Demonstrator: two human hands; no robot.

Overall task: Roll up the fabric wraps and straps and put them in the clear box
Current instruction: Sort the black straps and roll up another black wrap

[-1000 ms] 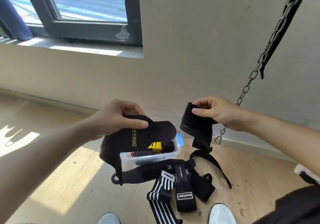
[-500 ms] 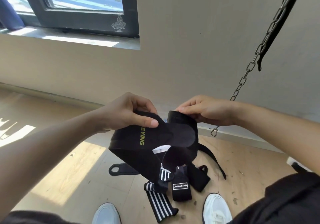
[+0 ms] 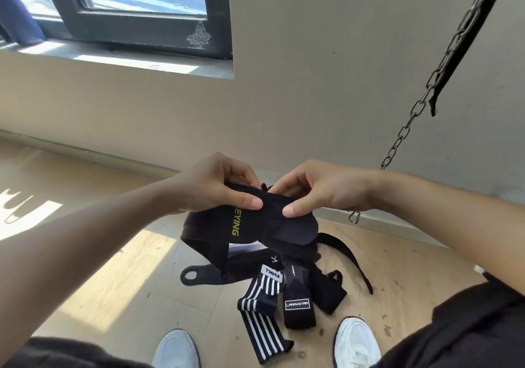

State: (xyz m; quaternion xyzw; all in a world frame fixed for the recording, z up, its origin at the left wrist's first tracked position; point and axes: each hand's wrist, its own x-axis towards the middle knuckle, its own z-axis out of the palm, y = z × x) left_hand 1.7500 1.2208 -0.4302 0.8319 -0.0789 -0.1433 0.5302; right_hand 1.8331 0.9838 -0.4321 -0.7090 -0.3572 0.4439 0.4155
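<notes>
A wide black wrap with yellow lettering (image 3: 241, 225) hangs in front of me at chest height. My left hand (image 3: 216, 186) pinches its lettered end, thumb on top. My right hand (image 3: 315, 188) pinches the other end, which lies folded over the first, thumb pressing the overlap. The rest of the wrap loops down below my hands. On the floor beneath lie a black-and-white striped wrap (image 3: 260, 308), a black strap with a white label (image 3: 297, 302) and a black strap with a hole (image 3: 199, 275). The clear box (image 3: 244, 247) is almost fully hidden behind the held wrap.
A metal chain with a snap hook (image 3: 409, 129) hangs at the right, near my right forearm. My two white shoes (image 3: 355, 342) stand at the bottom edge on the wooden floor. A beige wall with a dark-framed window (image 3: 142, 29) faces me.
My right hand has brought its end of the wrap leftwards onto the lettered end. Both hands now meet at the overlap, and the wrap covers the clear box.
</notes>
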